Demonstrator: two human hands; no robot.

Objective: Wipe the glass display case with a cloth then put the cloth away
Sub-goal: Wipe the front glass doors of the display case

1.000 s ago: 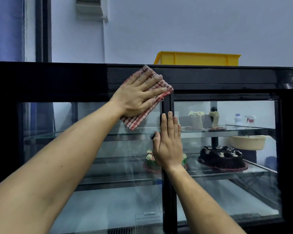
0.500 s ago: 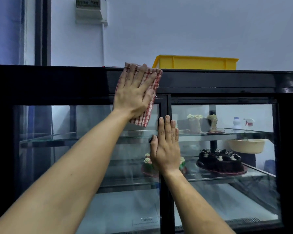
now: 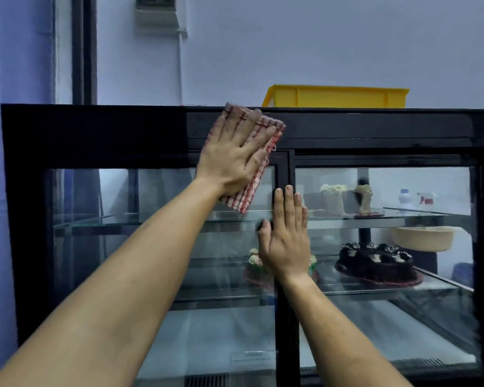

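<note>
Cloth: a red-and-white checked cloth, folded, is spread flat against the black upper frame and top edge of the glass of the display case.
Left hand: the left hand lies on the cloth with fingers straight and spread, pressing it to the case; the cloth's edges show above the fingertips and below the wrist.
Right hand: the right hand, below and just right of the left, rests flat and empty on the dark centre post, fingers straight and together.
Inside the case: behind the right hand, a small green-and-white cake; to its right, a chocolate cake, with a cream bowl above that.
Top of the case: a yellow tray, up and right of the left hand.
</note>
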